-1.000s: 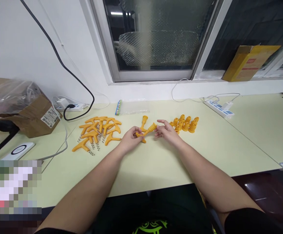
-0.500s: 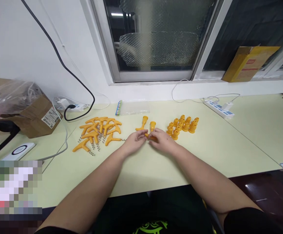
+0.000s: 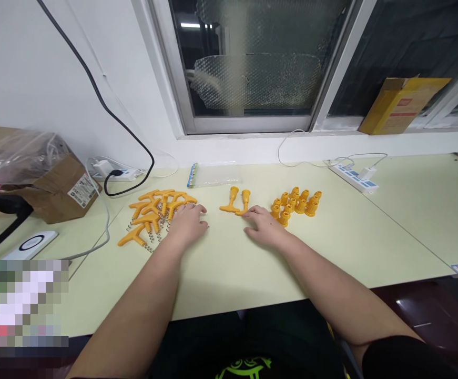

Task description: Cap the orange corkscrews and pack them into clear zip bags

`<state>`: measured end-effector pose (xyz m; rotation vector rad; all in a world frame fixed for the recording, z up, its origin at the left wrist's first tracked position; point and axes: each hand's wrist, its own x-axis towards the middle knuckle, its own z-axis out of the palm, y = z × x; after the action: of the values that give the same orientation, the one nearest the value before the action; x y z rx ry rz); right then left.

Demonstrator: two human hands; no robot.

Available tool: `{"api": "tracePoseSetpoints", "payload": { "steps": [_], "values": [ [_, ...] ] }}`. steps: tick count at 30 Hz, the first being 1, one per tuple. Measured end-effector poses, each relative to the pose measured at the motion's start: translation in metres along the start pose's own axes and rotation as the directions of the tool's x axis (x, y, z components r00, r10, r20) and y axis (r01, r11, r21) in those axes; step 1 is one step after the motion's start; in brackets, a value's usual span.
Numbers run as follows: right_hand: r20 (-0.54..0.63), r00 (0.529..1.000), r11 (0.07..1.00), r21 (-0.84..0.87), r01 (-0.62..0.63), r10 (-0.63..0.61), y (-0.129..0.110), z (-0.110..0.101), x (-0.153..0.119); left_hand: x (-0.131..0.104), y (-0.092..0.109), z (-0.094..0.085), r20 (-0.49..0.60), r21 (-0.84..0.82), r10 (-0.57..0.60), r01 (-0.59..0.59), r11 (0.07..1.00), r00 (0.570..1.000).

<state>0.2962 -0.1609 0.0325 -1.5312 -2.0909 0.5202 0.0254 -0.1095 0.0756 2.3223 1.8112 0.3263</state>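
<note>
My left hand point(image 3: 188, 225) lies over the right side of a pile of yellow T-handled corkscrews point(image 3: 150, 218), its thumb and fingers apart. It hides most of the nearest corkscrew; a small metal tip shows past the thumb. Two corkscrews with yellow sleeves over their spirals lie side by side in the middle: a left one point(image 3: 232, 200) and a right one point(image 3: 246, 201). At the right one's handle is my right hand point(image 3: 266, 225), fingertips against it and thumb spread away. Several loose yellow sleeves point(image 3: 302, 204) stand upright beyond that hand.
A clear plastic bag point(image 3: 216, 175) lies near the wall. Power strips point(image 3: 355, 176) with cables sit at the back. At the left are a cardboard box point(image 3: 61, 189), a white charging pad point(image 3: 31, 245) and a hanging black cable point(image 3: 94, 84).
My left hand has moved left from the middle to the corkscrew pile. The right sleeved corkscrew now lies straighter beside the other, and my right hand has stayed by its handle.
</note>
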Motion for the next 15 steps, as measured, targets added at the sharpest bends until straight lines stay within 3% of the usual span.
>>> {"api": "tracePoseSetpoints", "payload": {
  "steps": [4,9,15],
  "values": [
    [0.002,0.999,0.997,0.046,0.053,-0.054,0.001,0.0,0.0,-0.001,-0.01,-0.003,0.15,0.052,0.0,-0.008,0.999,0.989],
    [0.002,0.996,0.991,0.099,0.093,-0.094,0.0,-0.004,-0.001,0.0,-0.011,0.003,0.136,0.002,0.037,-0.037,0.999,0.99],
    [-0.021,0.999,0.991,0.127,0.041,-0.039,-0.001,-0.018,-0.003,0.001,-0.002,0.011,0.1,-0.069,0.125,-0.119,0.991,0.987]
  ]
}}
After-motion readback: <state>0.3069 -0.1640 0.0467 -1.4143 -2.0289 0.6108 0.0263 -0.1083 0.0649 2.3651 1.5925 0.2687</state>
